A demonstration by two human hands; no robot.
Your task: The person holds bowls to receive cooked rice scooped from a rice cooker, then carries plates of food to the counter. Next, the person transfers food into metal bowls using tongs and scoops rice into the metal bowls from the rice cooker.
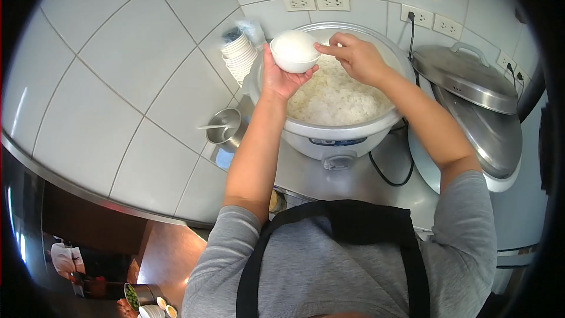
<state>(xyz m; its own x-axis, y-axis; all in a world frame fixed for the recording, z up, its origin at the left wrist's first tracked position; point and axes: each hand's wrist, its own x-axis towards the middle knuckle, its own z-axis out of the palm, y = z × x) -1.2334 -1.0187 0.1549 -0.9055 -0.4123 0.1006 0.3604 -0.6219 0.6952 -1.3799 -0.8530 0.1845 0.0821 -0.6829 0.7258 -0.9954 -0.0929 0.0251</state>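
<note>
My left hand (285, 79) is wrapped under a small white bowl (294, 66), holding it over the back left of a large rice cooker. A smooth, rounded white mound, apparently rice (296, 42), rises above the bowl's rim. At the bowl's right side, my right hand (356, 56) reaches a stretched-out index finger to the rim, its other fingers partly bent and no object visible in it. Below both hands, loose cooked rice (341, 97) fills the open rice cooker (329, 148).
Stacked white bowls (238, 59) stand against the tiled wall, left of the cooker. A metal pot (226, 126) with a light-handled utensil is nearer. On the right, a metal lid (465, 79) rests on another covered cooker (488, 135). A black cord (393, 184) loops across the counter.
</note>
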